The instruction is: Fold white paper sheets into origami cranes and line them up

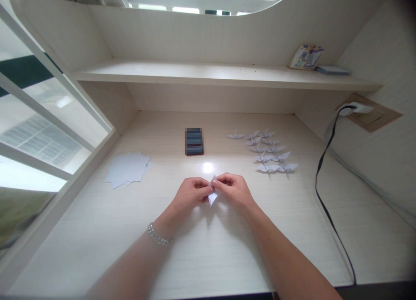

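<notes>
Between my two hands is a small folded piece of white paper (212, 198), narrow and pointed at its top and bottom. My left hand (194, 191) pinches it from the left, thumb against its middle. From the right, my right hand (234, 187) grips the same paper between thumb and fingers. Both hands are just above the desk, and the fingers cover much of the folds. Several folded white paper cranes (268, 148) stand in rows to the right, beyond my right hand. Off to the left lies a loose stack of white paper sheets (128, 168).
A dark phone-like rectangle (194, 141), its face blurred, lies behind my hands on the pale desk (130, 248). A black cable (320, 196) runs from the wall socket (370, 112) down the right side. Above, a shelf (195, 70) holds a small colourful packet (306, 57).
</notes>
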`<state>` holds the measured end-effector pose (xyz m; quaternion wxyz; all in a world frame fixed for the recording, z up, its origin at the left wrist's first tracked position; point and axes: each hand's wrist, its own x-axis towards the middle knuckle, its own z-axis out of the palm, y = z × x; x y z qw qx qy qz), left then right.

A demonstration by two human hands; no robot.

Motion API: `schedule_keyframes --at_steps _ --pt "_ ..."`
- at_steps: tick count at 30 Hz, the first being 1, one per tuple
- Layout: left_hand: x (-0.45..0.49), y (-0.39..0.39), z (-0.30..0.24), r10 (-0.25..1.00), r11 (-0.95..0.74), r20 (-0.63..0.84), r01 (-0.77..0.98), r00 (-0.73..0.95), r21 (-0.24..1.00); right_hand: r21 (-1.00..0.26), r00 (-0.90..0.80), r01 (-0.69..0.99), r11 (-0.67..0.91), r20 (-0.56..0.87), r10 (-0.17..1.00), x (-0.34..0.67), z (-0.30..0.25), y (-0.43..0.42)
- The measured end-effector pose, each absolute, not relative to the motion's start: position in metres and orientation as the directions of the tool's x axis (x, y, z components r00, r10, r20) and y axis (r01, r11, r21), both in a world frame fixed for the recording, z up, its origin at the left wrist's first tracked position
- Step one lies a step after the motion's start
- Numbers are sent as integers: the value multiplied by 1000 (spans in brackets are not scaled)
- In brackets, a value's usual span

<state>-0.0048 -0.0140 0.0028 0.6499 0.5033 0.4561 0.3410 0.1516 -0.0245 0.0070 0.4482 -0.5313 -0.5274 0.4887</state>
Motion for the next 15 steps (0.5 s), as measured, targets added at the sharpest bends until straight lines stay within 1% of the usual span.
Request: schedule_keyframes --at_steps 4,8,15 --pt "-6 -13 4 894 239 -252 82 370 967 -996 -6 54 -70 -70 998 151 7 -25" --pt "-6 -14 5 889 226 -248 101 384 969 -994 -2 -35 -100 -100 995 149 7 -25" --pt "-5 -15 7 889 219 -255 137 379 966 -997 -9 -36 -63 -63 998 150 6 -24"
